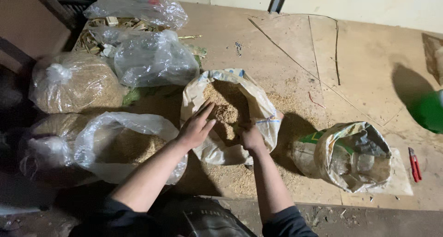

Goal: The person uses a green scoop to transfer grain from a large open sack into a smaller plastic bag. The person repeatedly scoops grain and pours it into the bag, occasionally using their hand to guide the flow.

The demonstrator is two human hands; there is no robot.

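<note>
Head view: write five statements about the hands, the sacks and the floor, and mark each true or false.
1. Both hands are at the open sack of sawdust-like material. True.
2. The left hand is clenched in a fist. False: its fingers are stretched out flat over the sack's mouth.
3. The right hand is at the sack's near rim. True.
4. The red cutter is in the right hand. False: it lies on the floor at far right, beside the second woven sack.
5. The clear plastic bags lie to the right of the open sack. False: they lie to its left.
</note>
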